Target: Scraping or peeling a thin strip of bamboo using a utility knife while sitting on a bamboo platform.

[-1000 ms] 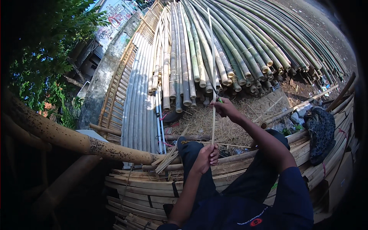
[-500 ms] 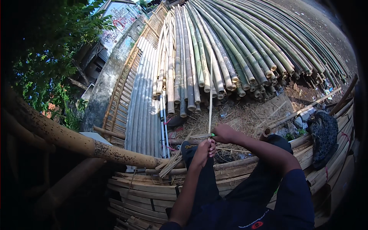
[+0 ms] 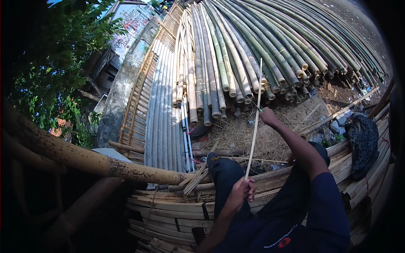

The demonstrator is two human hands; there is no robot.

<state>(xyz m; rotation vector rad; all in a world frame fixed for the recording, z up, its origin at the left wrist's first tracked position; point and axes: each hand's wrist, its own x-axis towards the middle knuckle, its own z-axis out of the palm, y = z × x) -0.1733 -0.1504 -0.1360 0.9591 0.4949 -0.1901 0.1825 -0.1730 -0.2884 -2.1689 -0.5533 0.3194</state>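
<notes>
My left hand (image 3: 241,193), low over my lap, is closed round the lower end of a long, thin bamboo strip (image 3: 254,143). The pale strip stands up and leans slightly to the right, its tip in front of the stacked poles. Further out, my right hand (image 3: 269,117) is closed on a knife (image 3: 260,110) with a green handle. The dark blade crosses at the strip's upper half; whether it touches cannot be made out. A small bunch of cut bamboo strips (image 3: 197,179) lies left of my left knee.
A large stack of bamboo poles (image 3: 236,55) fills the far side. Shavings (image 3: 236,135) cover the ground before me. A thick spotted bamboo pole (image 3: 84,158) crosses at left, with corrugated sheets (image 3: 162,114) beyond. Split bamboo (image 3: 168,211) lies below me, a dark cloth (image 3: 363,145) at right.
My right hand with the knife has moved outward, up along the strip and away from my left hand. My left hand has come lower and nearer my body, and the strip now leans right.
</notes>
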